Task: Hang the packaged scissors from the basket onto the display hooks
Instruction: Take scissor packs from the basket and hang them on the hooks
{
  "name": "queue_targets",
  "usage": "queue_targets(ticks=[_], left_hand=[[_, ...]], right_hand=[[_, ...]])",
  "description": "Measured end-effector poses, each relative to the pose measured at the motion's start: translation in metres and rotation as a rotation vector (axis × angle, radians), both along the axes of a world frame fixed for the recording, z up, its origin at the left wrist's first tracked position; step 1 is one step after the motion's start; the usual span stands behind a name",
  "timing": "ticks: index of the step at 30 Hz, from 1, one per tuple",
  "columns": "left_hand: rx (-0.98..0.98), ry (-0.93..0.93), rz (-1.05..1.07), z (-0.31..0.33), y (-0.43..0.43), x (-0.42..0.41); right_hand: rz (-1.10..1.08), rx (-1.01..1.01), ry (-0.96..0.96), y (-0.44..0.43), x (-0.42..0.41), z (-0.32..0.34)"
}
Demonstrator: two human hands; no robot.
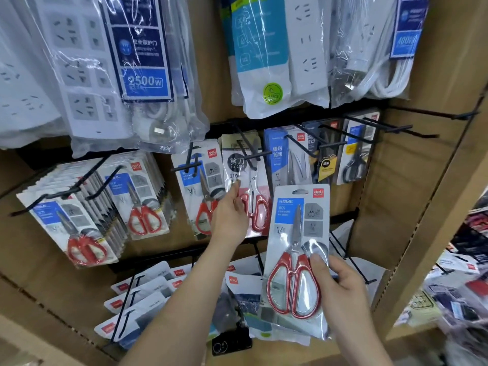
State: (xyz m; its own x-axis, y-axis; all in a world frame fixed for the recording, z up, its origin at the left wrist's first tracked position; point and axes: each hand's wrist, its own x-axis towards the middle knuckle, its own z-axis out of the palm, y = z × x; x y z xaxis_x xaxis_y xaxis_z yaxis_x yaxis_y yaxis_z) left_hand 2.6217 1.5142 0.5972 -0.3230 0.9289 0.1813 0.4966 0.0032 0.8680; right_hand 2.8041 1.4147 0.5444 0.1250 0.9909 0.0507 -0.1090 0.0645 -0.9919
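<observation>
The right hand grips a white card-and-clear-plastic pack of red-handled steel scissors by its lower right side. The thumb curls over the front beside the handles and the other fingers are behind. The pack stands nearly upright in front of the brown cardboard display wall, its long axis leaning slightly right at the top. The blades point up, the red loops are down, and the hang slot at the top edge is on no hook.

The left hand reaches forward with fingers nearly straight and holds nothing. Its fingertips touch a hanging white scissors pack with a round black label, which hangs on a black wire display hook. At left, stacked red-handled scissors packs fill 2 hooks. Clear-bagged white power strips hang above.
</observation>
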Motion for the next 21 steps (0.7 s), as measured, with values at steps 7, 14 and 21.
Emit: queue_targets(ticks=[7, 14, 21], left_hand=[[-0.224, -0.259, -0.306, -0.027, -0.007, -0.02], [-0.439, 0.501, -0.217, -0.029, -0.004, -0.023], [-0.172, -0.294, -0.26, -0.006, -0.076, 0.01]], right_hand=[[-0.017, -0.032, -0.021, 0.003, 0.004, 0.001], [-0.003, -0.046, 0.016, 0.001, 0.01, 0.002], [-0.033, -0.017, 0.112, 0.004, 0.009, 0.007]])
